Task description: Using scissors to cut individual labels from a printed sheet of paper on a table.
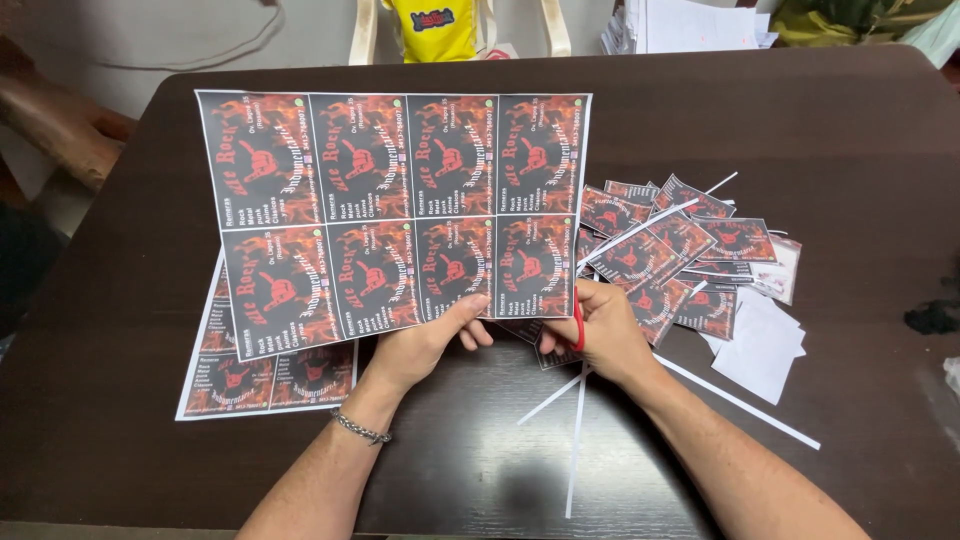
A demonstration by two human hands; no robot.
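Left hand [420, 345] holds printed sheet [395, 205]; right hand [605, 335] grips red scissors [579, 325].

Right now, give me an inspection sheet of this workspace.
Surface: dark wooden table, bare at the far right.
Job's things: printed sheet of red-and-black cards, held up; scissors with red handles at its lower right edge.
Clutter: pile of cut cards, white strips, a second sheet lying flat.
Hands: left hand pinches the sheet's bottom edge; right hand holds the scissors.
Cables: nothing seen.
Surroundings: paper stack and yellow bag beyond the table.
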